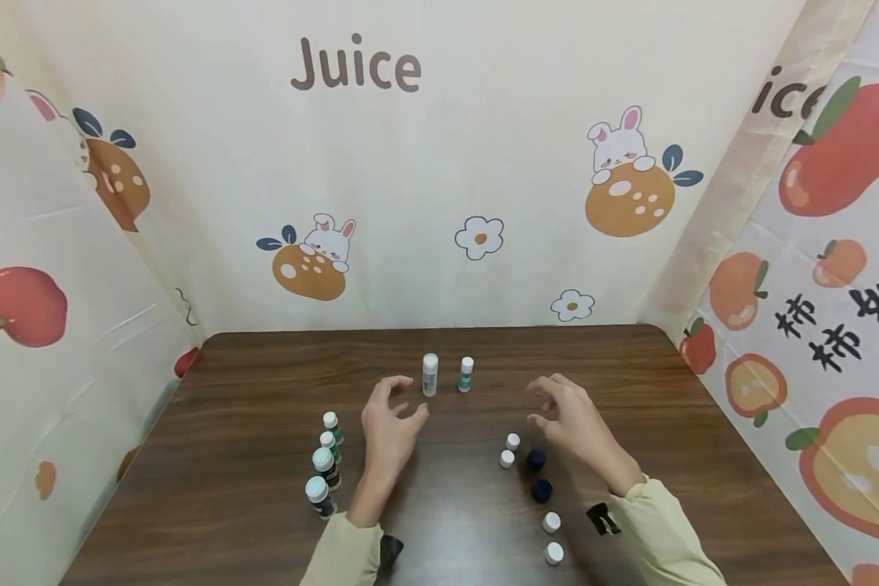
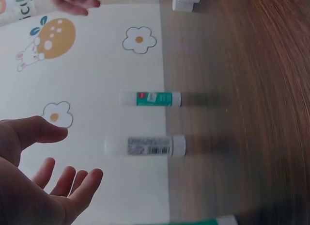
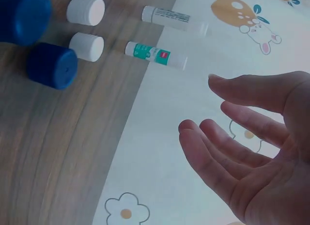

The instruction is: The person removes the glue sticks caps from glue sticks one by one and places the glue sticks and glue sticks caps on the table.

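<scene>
Toward the back of the table stand two upright glue sticks: a larger white one (image 1: 430,375) with a grey label and barcode, and a slimmer one (image 1: 465,374) with a green label. My left hand (image 1: 391,423) hovers just left of and in front of the larger stick, thumb and fingers apart, holding nothing. Further right, my right hand (image 1: 573,415) is raised with its fingers loosely bent and nothing between them. Below it on the table are small white caps (image 1: 513,442) and dark blue caps (image 1: 535,459). In the right wrist view, the right-hand fingers (image 3: 208,159) touch nothing.
Several upright white-topped containers form a row left of my left forearm, green-labelled ones (image 1: 331,423) behind darker ones (image 1: 321,496). More white caps (image 1: 552,522) lie near the front right. Printed curtains (image 1: 410,179) border the brown table (image 1: 220,456) at the back and sides.
</scene>
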The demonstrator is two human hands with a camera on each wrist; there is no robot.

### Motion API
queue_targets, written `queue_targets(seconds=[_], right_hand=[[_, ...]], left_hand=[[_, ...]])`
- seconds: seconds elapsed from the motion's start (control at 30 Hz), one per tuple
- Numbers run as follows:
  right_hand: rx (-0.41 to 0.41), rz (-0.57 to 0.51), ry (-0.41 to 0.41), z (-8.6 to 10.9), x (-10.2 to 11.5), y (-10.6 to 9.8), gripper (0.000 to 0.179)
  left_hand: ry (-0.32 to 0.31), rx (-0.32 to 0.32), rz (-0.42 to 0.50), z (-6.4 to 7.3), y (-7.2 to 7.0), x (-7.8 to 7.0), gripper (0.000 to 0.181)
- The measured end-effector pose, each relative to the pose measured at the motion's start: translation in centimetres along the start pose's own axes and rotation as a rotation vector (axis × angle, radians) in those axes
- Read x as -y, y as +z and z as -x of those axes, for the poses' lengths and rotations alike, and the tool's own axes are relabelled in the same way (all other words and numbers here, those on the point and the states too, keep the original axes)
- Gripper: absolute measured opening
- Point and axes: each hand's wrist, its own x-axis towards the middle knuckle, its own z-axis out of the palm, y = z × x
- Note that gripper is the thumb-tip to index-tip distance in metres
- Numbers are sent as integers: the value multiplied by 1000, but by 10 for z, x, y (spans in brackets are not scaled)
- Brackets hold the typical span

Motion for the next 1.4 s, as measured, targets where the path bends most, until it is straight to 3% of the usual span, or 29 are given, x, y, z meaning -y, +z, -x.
queue_targets(seconds=[0.2, 0.37, 0.7, 0.9, 1.27, 1.4], right_hand=[[-8, -12, 4, -10, 7, 2, 33], [14, -21, -8, -22, 16, 3, 33], [27, -59, -54, -46, 22, 12, 33], [56, -87, -59, -61, 24, 26, 33], [122, -114, -41, -75, 29, 46, 32], [134, -144, -34, -76, 32, 51, 31]], left_hand=[[-47, -25, 50, -6, 17, 10, 38], [-90, -84, 36, -10, 28, 17, 36], [-159, -108, 25, -24, 48, 31, 41], [-199, -112, -52, -29, 54, 42, 44], [-253, -70, -74, -40, 65, 47, 42], [-237, -91, -88, -42, 67, 50, 35]])
